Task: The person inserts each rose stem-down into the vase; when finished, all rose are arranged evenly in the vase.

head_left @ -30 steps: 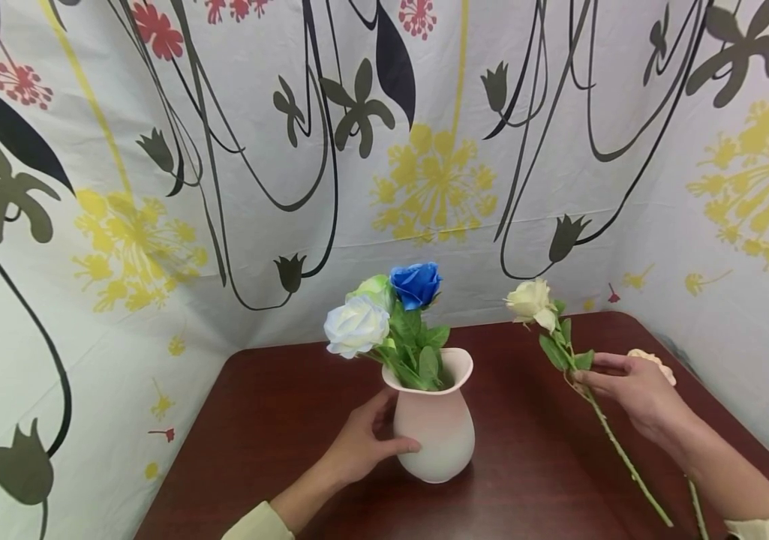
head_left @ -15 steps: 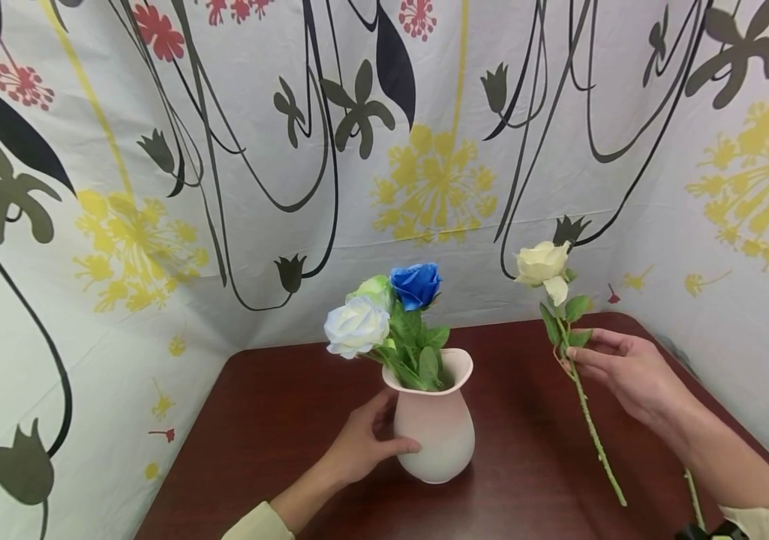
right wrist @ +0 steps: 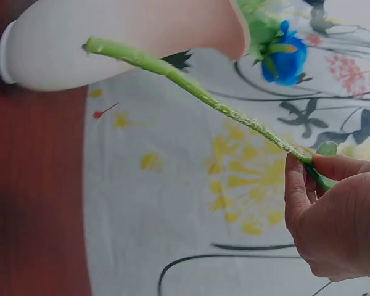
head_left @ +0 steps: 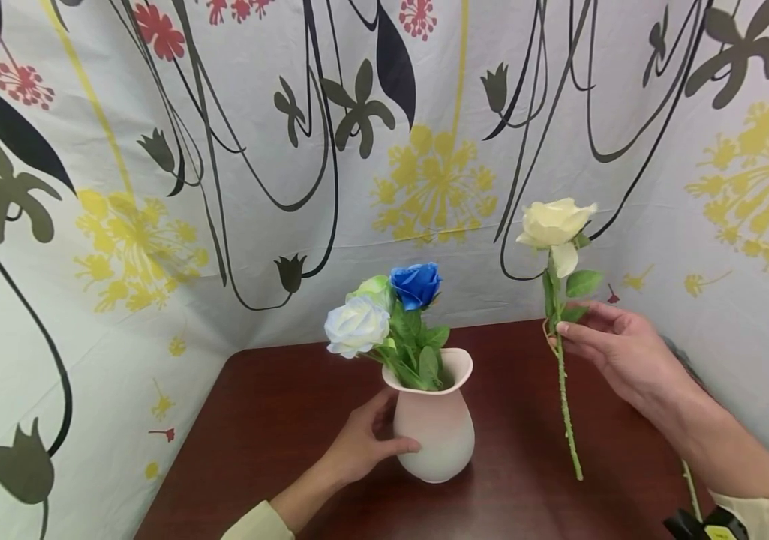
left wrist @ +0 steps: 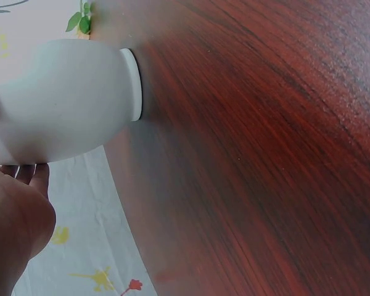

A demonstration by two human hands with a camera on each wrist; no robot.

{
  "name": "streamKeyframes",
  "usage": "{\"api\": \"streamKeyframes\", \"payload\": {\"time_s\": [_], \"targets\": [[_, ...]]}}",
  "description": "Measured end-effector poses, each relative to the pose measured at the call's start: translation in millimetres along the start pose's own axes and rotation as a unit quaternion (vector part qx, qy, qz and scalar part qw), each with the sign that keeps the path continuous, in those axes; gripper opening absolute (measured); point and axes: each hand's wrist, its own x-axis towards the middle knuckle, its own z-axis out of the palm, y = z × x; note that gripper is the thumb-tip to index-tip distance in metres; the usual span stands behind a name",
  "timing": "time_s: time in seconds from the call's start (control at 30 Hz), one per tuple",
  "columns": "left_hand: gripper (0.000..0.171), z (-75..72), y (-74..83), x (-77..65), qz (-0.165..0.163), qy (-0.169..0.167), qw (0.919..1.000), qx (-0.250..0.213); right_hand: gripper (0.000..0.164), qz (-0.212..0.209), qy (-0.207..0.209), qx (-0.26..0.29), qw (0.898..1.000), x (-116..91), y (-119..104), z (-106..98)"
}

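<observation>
A pale pinkish-white vase (head_left: 434, 435) stands upright on the table, holding a white rose (head_left: 357, 326) with bluish edges, a light green rose (head_left: 376, 288) and a blue rose (head_left: 416, 285). My left hand (head_left: 365, 442) holds the vase from its left side, thumb across the front and fingers behind. Right of the vase, my right hand (head_left: 627, 349) pinches a cream rose (head_left: 556, 225) just below its leaves. That rose is raised and nearly upright, its bare green stem (right wrist: 197, 92) hanging down. In the right wrist view the stem's cut end overlaps the vase's body.
Another green stem (head_left: 691, 484) lies at the table's right side, partly hidden by my right forearm. A dark red wooden table (head_left: 276, 420) bears everything. Behind it and at both sides hangs a white flower-patterned cloth (head_left: 256, 187).
My right hand has lifted the cream rose, and its stem has swung left from a slant to nearly vertical. A peach flower behind that hand is now hidden. The left hand and vase stay put.
</observation>
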Motion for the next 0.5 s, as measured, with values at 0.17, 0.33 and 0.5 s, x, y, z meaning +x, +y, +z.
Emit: {"api": "streamKeyframes", "payload": {"time_s": [0.17, 0.33, 0.5], "targets": [[0.082, -0.3, 0.0, 0.1, 0.005, 0.000, 1.0000, 0.001, 0.031, -0.015, 0.000, 0.030, 0.999, 2, -14, 16], [0.082, -1.0, -0.2, 0.4, 0.007, 0.000, 1.0000, 0.002, 0.028, -0.042, -0.018, 0.065, 0.997, 3, -23, 34], [0.082, -0.6, -0.9, 0.9, 0.007, 0.002, 1.0000, 0.005, 0.027, -0.073, -0.026, 0.100, 0.992, 3, -30, 51]]}}
